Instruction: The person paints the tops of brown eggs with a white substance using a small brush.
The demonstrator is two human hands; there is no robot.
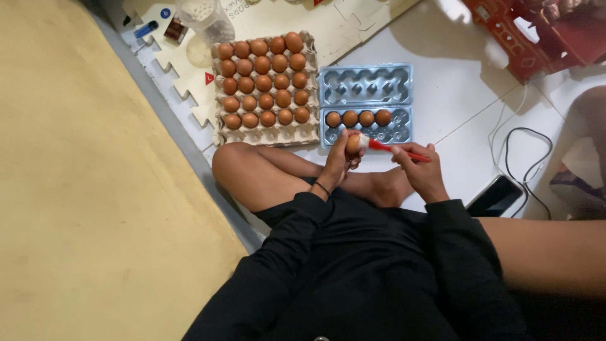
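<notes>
My left hand [339, 158] holds a brown egg [352, 143] upright by its fingertips, just in front of a clear plastic egg carton [366, 85]. My right hand [420, 170] grips a red-handled brush [386, 147] whose white bristles touch the egg's right side. The open carton holds several brown eggs [358, 118] in the back row of its near half; its far half has none. To its left stands a grey pulp tray [265, 134] filled with several rows of brown eggs [265, 82]; its nearest row is bare.
I sit cross-legged on a white tiled floor [454, 95]. A black phone [495, 196] with a cable [524, 158] lies at my right. A red plastic crate [530, 38] stands at the back right. A foam puzzle mat [183, 69] and a clear jar [205, 19] are behind the tray. A tan mattress [82, 189] fills the left.
</notes>
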